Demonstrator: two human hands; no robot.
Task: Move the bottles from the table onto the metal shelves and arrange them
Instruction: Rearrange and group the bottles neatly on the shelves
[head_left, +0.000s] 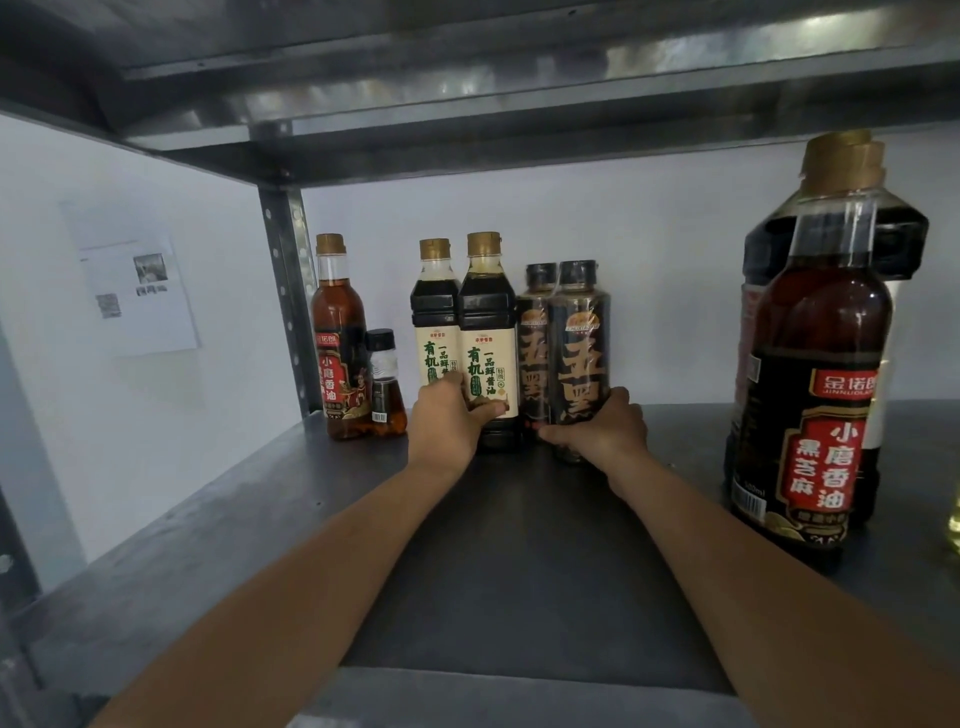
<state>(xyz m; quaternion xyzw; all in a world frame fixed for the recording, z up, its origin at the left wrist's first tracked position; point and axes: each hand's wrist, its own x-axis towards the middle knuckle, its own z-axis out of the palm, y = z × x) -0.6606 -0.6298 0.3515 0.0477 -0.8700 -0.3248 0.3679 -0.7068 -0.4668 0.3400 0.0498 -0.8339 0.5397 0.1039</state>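
At the back of the metal shelf (208, 545), the left hand (449, 415) grips a cream-labelled bottle (488, 332) and the right hand (608, 431) grips a dark bottle (579, 353). They stand tightly packed, so a sideways nudge could topple the neighbouring bottles (537, 332).

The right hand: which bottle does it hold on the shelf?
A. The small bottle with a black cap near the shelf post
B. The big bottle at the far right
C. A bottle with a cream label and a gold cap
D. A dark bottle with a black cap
D: the right hand curls round the base of the dark bottle with a black cap, while the left hand holds a cream-label bottle.
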